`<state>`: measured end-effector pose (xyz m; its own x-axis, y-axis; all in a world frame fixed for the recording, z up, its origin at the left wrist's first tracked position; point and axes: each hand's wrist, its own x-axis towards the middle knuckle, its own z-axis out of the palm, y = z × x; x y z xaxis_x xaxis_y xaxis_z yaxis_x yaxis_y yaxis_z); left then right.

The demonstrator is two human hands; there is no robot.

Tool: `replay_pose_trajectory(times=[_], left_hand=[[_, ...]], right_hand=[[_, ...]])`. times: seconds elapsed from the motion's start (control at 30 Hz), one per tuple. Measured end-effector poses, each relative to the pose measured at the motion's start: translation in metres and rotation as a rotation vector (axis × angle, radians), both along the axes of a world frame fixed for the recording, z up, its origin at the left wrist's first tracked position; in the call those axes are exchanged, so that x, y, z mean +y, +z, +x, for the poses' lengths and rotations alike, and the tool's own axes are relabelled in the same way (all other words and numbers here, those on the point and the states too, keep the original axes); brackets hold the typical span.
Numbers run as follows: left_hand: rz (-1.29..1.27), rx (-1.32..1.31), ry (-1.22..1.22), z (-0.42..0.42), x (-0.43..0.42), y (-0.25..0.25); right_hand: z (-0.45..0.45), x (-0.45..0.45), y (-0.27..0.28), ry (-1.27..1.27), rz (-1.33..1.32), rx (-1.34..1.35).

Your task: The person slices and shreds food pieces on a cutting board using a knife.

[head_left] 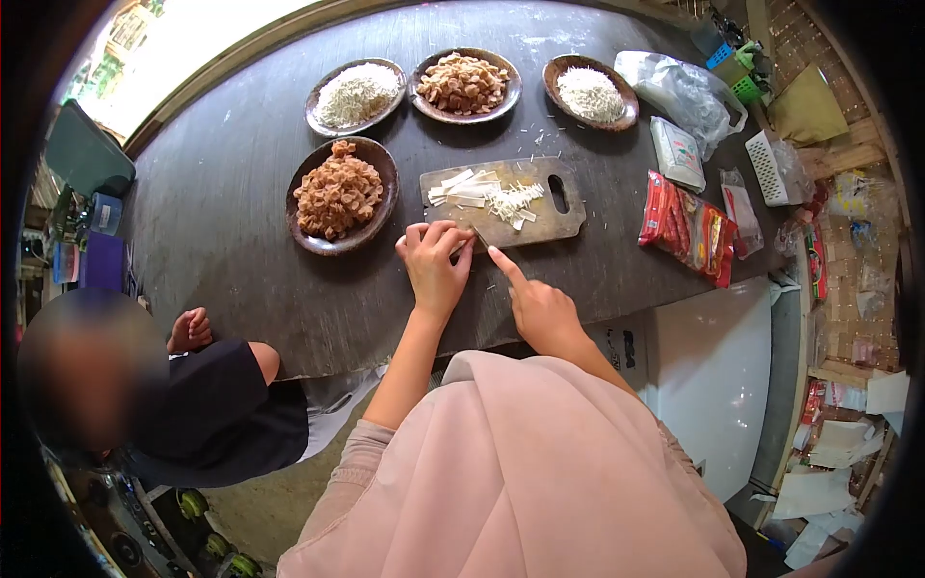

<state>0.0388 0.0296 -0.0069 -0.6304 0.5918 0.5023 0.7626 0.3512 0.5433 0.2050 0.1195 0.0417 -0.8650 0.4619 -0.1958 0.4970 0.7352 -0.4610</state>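
A wooden cutting board point(549, 223) with a handle slot lies on the dark table point(231, 231). Flat white strips point(464, 188) and a heap of thin white shreds point(515, 201) are on it. At the board's lower left edge, my left hand point(436, 260) has its fingers bent together over a small reddish-brown piece, mostly hidden. My right hand point(540, 306) is closed on a knife, its index finger stretched along the thin blade, whose tip side meets the board's edge. Most of the knife is hidden by the hand.
Plates of brown slices point(337, 191) point(462, 83) and plates of white shreds point(358, 95) point(590, 94) stand around the board. Plastic bags point(679, 91) and red packets point(686, 226) lie at right. A person point(212, 405) sits at left, one hand by the table edge.
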Motion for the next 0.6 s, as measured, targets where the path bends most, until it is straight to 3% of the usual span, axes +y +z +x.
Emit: replay_pose_trajectory(times=[0.6], left_hand=[[-0.025,0.012,0.026,0.002,-0.002,0.002]], right_hand=[[0.002,0.010,0.001,0.022,-0.056,0.011]])
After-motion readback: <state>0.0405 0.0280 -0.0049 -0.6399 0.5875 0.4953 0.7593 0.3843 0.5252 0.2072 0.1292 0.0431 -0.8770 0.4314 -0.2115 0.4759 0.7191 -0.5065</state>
